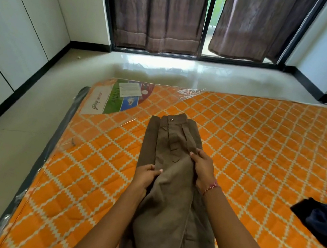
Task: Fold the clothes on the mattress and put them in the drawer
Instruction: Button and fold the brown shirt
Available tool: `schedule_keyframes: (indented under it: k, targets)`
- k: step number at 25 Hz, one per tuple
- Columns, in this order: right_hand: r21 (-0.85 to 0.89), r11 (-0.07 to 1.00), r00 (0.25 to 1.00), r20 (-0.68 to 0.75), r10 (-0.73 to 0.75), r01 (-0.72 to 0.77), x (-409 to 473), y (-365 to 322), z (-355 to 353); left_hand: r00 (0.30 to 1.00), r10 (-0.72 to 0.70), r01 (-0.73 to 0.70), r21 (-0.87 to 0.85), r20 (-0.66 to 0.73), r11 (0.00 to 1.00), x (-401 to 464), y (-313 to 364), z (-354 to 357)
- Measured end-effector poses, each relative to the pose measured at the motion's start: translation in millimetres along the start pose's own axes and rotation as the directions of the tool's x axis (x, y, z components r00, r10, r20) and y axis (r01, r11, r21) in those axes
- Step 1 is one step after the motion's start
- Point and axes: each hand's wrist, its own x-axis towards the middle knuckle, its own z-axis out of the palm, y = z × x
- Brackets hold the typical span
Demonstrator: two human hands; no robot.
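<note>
Brown trousers (169, 189) lie lengthwise on the orange checked mattress (261, 150), waistband with a metal button pointing away from me. My left hand (145, 176) pinches a fold of the cloth at the trousers' left side, thumb on top. My right hand (202, 168) grips the fabric near the pocket on the right side, fingertips curled into the cloth. A red thread band circles my right wrist. The trouser legs run down out of view between my forearms.
A dark navy garment (323, 220) lies bunched at the mattress's right edge. The mattress is wrapped in clear plastic with a printed label (119, 97) at its far left corner. White cabinet doors (7, 34) line the left wall. Brown curtains (159, 11) hang beyond the glossy floor.
</note>
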Motion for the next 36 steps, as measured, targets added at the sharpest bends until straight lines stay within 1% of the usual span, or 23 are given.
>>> schedule_keyframes:
  k: [2,4,6,8,10,12,14,16,19,21,22,24,25,26,27,28,29,30,31,32,33,34,36]
  targets:
    - [-0.106,0.993,0.998,-0.045,0.054,-0.058,-12.2,17.8,-6.5,0.999,-0.04,0.042,0.07,-0.029,0.997,-11.6,-7.8,-2.2]
    - [-0.181,0.978,0.993,-0.076,0.094,-0.106,-17.7,29.0,-11.3,0.991,-0.128,0.132,0.162,-0.034,0.978,-22.0,-3.5,-10.3]
    - [-0.175,0.972,0.98,-0.152,0.132,-0.158,-36.5,38.0,-12.3,0.975,-0.22,0.213,0.28,-0.007,0.936,-34.0,-2.3,-25.4]
    - [-0.136,0.968,0.964,-0.196,0.18,-0.209,-70.8,51.7,-15.8,0.928,-0.365,0.326,0.313,0.075,0.892,-52.6,-5.5,-37.4]
    - [-0.14,0.963,0.96,-0.195,0.202,-0.231,-117.4,67.2,-19.0,0.898,-0.425,0.372,0.322,0.113,0.871,-64.8,-18.5,-46.9]
    - [-0.249,0.947,0.973,-0.163,0.165,-0.202,-160.6,74.6,-19.2,0.914,-0.393,0.35,0.297,0.098,0.888,-77.2,-22.2,-50.8]
    - [-0.491,0.848,0.98,-0.132,0.152,-0.197,-200.0,74.7,-19.0,0.942,-0.326,0.299,0.249,0.075,0.921,-90.3,-22.9,-48.0]
    - [-0.621,0.768,0.987,-0.127,0.094,-0.153,-232.0,85.4,-17.2,0.965,-0.26,0.244,0.231,0.044,0.942,-102.0,-22.8,-44.3]
    - [-0.615,0.782,0.99,-0.14,0.021,-0.103,-273.2,99.0,-16.8,0.977,-0.214,0.207,0.175,0.017,0.962,-118.6,-23.8,-40.1]
    - [-0.729,0.684,0.998,-0.056,-0.026,-0.023,-292.9,114.9,-17.0,0.985,-0.172,0.174,0.171,-0.025,0.97,-114.5,-30.8,-43.7]
    - [-0.747,0.663,0.997,-0.011,-0.073,0.04,-300.8,122.6,-21.4,0.988,-0.135,0.148,0.185,-0.08,0.971,-108.7,-36.2,-47.3]
    - [-0.609,0.775,0.986,0.085,-0.145,0.166,-304.9,122.4,-41.0,0.98,0.033,0.025,0.286,-0.196,0.958,-95.6,-45.2,-53.1]
    - [-0.56,0.795,0.972,0.143,-0.185,0.234,-301.7,118.2,-58.3,0.973,0.105,-0.023,0.365,-0.207,0.931,-88.1,-48.8,-54.5]
    - [-0.559,0.779,0.957,0.208,-0.201,0.285,-298.6,109.9,-75.6,0.978,0.114,-0.03,0.418,-0.177,0.908,-83.6,-51.9,-51.8]
    - [-0.579,0.756,0.943,0.294,-0.157,0.306,-297.3,99.8,-88.8,0.983,0.118,-0.039,0.466,-0.14,0.884,-82.0,-53.9,-49.3]
    - [-0.612,0.731,0.925,0.375,-0.069,0.303,-296.8,91.1,-97.3,0.99,0.096,-0.035,0.472,-0.107,0.881,-89.2,-52.6,-46.3]
    - [-0.655,0.698,0.913,0.409,0.004,0.29,-295.9,85.6,-99.7,0.99,0.101,-0.043,0.485,-0.094,0.873,-90.9,-53.5,-43.1]
    - [-0.699,0.657,0.923,0.384,0.009,0.284,-292.1,84.6,-96.7,0.993,0.079,-0.025,0.477,-0.092,0.879,-96.8,-52.7,-40.1]
    - [-0.723,0.639,0.95,0.31,-0.039,0.263,-286.9,85.0,-90.4,0.995,0.058,-0.013,0.49,-0.077,0.872,-98.6,-52.5,-39.4]
    - [-0.725,0.651,0.971,0.224,-0.085,0.224,-282.5,84.5,-82.6,0.998,0.05,-0.024,0.49,-0.04,0.871,-102.0,-50.3,-38.3]
    - [-0.707,0.685,0.983,0.168,-0.079,0.176,-278.3,85.2,-75.0,0.999,0.035,-0.022,0.461,-0.021,0.887,-99.3,-50.7,-39.1]
    - [-0.668,0.732,0.988,0.151,-0.041,0.133,-275.0,86.1,-69.3,1.0,0.007,-0.001,0.358,-0.015,0.934,-102.6,-49.1,-39.6]
    - [-0.581,0.808,0.988,0.156,-0.011,0.1,-270.5,96.8,-69.7,0.999,-0.03,0.029,0.037,0.032,0.999,-111.5,-41.0,-42.3]
